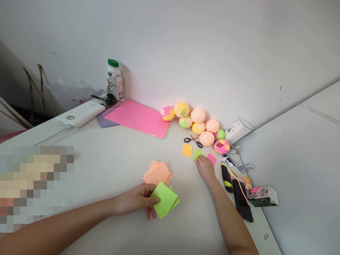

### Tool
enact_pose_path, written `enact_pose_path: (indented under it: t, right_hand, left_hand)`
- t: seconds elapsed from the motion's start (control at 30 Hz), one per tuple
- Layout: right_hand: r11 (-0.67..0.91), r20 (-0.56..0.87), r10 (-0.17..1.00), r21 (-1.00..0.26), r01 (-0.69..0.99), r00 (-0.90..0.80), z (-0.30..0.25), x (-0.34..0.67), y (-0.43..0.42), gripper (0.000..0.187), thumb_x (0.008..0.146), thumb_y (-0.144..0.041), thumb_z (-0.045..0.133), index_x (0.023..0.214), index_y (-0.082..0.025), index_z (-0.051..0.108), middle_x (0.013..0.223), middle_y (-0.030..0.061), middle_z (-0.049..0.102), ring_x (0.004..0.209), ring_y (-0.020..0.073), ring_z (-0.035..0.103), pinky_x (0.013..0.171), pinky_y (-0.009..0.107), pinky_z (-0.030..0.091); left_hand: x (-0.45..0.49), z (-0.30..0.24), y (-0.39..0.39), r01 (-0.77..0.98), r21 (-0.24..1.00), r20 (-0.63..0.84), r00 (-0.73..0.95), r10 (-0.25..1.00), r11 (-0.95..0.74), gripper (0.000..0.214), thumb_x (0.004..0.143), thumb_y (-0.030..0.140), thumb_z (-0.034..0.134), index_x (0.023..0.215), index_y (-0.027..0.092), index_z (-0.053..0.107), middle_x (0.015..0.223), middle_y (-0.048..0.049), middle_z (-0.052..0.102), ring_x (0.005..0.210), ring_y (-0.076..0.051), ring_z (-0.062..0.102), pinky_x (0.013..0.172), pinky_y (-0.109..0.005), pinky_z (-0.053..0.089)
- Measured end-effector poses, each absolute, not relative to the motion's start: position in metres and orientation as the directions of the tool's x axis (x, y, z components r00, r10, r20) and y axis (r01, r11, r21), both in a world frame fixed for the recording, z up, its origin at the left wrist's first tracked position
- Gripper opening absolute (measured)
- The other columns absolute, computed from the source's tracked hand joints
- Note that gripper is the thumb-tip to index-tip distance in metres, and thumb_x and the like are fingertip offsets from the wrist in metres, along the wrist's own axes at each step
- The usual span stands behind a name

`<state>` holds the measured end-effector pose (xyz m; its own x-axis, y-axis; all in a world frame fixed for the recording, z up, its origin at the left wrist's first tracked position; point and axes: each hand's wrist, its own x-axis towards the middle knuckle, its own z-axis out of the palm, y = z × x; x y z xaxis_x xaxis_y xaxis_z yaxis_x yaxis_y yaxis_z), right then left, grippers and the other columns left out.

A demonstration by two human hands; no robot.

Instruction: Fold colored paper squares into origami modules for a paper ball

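Observation:
My left hand (145, 200) pinches a few green sticky notes (164, 199) between thumb and fingers, low over the table. Behind it lies a fanned pile of peach sticky notes (158, 172). Farther right, my right hand (206, 168) has its bent fingers together at the near edge of a small green sticky-note pad (198, 153); the fingertips are partly hidden. An orange pad (187, 149) lies to the left of that one, and a pink pad (211, 159) to its right. Scissors (193, 140) with black handles rest just beyond.
Folded paper balls (206, 138) cluster by the wall near a white box (237, 130). A pink sheet (138, 118), power bank (81, 115), keys (109, 100) and bottle (115, 79) are back left. Along the right edge lie a utility knife (227, 177), phone (242, 201) and carton (264, 196).

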<state>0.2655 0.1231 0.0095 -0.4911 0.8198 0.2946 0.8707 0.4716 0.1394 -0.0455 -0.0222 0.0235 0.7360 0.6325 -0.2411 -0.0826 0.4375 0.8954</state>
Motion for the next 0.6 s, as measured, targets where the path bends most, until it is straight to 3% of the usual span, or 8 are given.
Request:
enact_pose_path:
  t: [0.23,0.6]
  right_hand:
    - [0.468,0.351,0.806,0.116,0.876,-0.477,0.003,0.269,0.128,0.023,0.087,-0.010,0.047,0.082,-0.016,0.069,0.098,0.0122,0.071,0.095,0.0223,0.065,0.082,0.032,0.049]
    - [0.445,0.484,0.781,0.012,0.895,-0.395,0.002,0.271,0.127,0.031,0.092,-0.030,0.048,0.070,-0.017,0.066,0.081,0.0065,0.072,0.070,0.0164,0.063,0.064,0.025,0.043]
  left_hand:
    - [-0.046,0.029,-0.021,-0.067,0.896,-0.255,0.732,0.632,0.439,0.036,0.082,0.046,0.060,0.100,0.015,0.060,0.093,-0.0077,0.068,0.079,-0.019,0.065,0.070,-0.032,0.053]
    - [-0.045,0.039,-0.019,-0.062,0.904,-0.245,0.735,0.632,0.422,0.038,0.081,0.048,0.061,0.102,0.016,0.063,0.094,-0.0070,0.068,0.080,-0.019,0.064,0.071,-0.031,0.053]
